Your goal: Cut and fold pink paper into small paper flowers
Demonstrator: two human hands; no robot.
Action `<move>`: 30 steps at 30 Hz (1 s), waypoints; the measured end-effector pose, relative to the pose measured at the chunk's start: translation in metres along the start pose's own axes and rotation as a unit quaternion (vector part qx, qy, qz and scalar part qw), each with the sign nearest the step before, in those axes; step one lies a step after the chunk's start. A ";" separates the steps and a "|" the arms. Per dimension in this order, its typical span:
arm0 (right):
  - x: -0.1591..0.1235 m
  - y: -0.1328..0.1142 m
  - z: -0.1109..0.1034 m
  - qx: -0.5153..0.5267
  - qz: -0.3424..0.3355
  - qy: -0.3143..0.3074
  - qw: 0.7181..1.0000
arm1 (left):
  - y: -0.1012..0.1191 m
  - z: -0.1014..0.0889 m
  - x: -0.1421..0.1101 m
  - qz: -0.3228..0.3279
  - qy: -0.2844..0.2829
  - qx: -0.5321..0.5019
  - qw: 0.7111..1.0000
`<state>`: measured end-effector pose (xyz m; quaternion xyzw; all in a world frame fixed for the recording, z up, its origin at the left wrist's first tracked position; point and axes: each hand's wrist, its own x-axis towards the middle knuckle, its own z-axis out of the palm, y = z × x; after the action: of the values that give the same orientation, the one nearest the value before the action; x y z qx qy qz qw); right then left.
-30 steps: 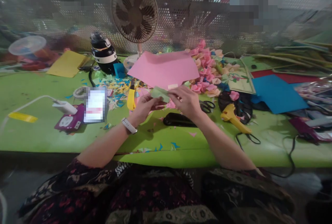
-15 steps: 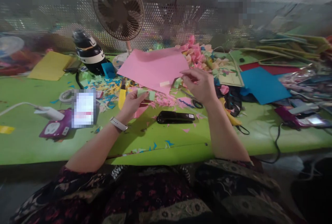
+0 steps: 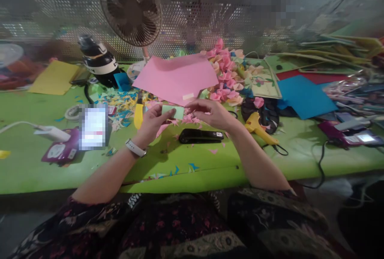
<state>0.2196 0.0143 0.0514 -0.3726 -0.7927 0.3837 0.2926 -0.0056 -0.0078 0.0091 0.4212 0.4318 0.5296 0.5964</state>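
Observation:
A small light green paper piece (image 3: 179, 113) is pinched between the thumb and fingers of my left hand (image 3: 151, 121), above the scraps. My right hand (image 3: 211, 114) has its bent fingertips at the paper's right edge and seems to grip it there. Just behind both hands lies a large pink paper sheet (image 3: 177, 77) with a pale strip on it. A black stapler (image 3: 201, 135) rests on the green table in front of my hands. Near my left hand is a yellow-handled cutter (image 3: 138, 115). Scissors are mostly hidden behind my right hand.
Pink and peach paper flowers (image 3: 225, 71) are heaped behind my right hand. A yellow glue gun (image 3: 258, 128) lies at right, near blue paper (image 3: 309, 98). Toward the left are a phone (image 3: 93, 127), a black bottle (image 3: 102, 65), a fan (image 3: 132, 7) and colourful paper scraps (image 3: 120, 105).
My right hand has come down and left from beside the flowers to the green paper's edge. My left hand has shifted slightly right, still holding the paper.

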 end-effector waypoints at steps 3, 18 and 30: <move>-0.004 0.008 -0.011 -0.010 0.022 0.079 0.997 | 0.000 -0.003 0.002 0.029 0.018 0.017 0.999; 0.033 0.066 -0.031 -0.160 0.158 0.165 0.960 | -0.010 -0.008 0.017 -0.139 0.033 0.059 0.988; 0.093 0.069 -0.002 -0.065 0.203 0.086 0.973 | -0.017 -0.021 0.016 -0.001 -0.021 0.373 0.927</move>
<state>0.1953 0.1204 0.0121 -0.5757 -0.6956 0.3488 0.2511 -0.0203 0.0074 -0.0139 0.6239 0.5862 0.3209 0.4051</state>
